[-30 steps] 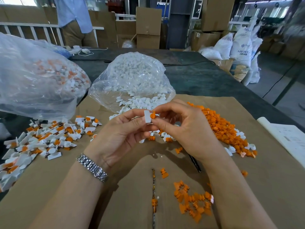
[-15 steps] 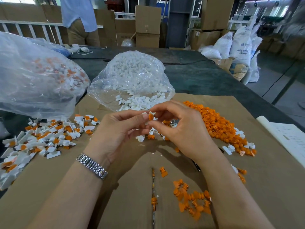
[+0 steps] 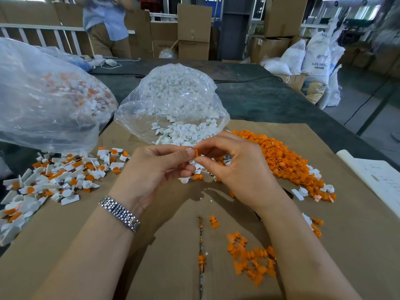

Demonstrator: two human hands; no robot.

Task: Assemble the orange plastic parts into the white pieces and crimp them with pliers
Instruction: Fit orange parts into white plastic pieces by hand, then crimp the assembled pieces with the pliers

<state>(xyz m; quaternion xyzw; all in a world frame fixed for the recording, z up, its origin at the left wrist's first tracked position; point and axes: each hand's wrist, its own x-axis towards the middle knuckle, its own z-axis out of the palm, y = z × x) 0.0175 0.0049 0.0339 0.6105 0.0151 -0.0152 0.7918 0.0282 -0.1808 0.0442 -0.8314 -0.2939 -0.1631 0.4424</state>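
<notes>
My left hand [image 3: 155, 169] pinches a small white piece [image 3: 190, 150] between thumb and fingers above the cardboard. Against it my right hand [image 3: 236, 167] pinches an orange plastic part [image 3: 196, 153]; the two pieces touch at my fingertips. A long heap of loose orange parts [image 3: 287, 163] lies to the right. Loose white pieces [image 3: 186, 133] spill from an open clear bag [image 3: 173, 98] straight ahead. Joined white-and-orange pieces [image 3: 65, 176] are spread on the left. A dark tool handle [image 3: 289, 192], partly hidden by my right forearm, pokes out beside my wrist.
A big clear bag [image 3: 43, 98] of joined pieces bulges at the left. A small cluster of orange parts [image 3: 251, 258] lies near me. White paper sheets [image 3: 381, 180] sit at the right edge. A person [image 3: 106, 27] stands behind the dark table [image 3: 270, 98], among boxes and sacks.
The orange part has moved against the white piece, which is now mostly hidden in my left fingertips. Both hands stay together above the cardboard.
</notes>
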